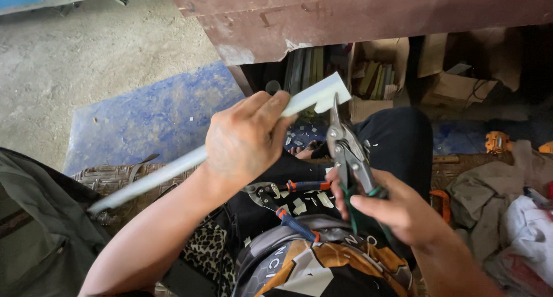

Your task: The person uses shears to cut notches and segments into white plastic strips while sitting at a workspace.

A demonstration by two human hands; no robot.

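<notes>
brown open cardboard boxes (380, 72) under the reddish bench (368, 14)

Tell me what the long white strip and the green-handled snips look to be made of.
White strip, held by the left hand: probably thin painted metal or plastic trim; flat, matte, with a clean square notch at its end and small white offcuts below.
Snips, in the right hand: dull grey steel blades and pivot; handles with a green, likely rubber or plastic, coating.

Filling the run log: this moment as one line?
left hand: grips white strip | right hand: holds tin snips at notched end
</notes>
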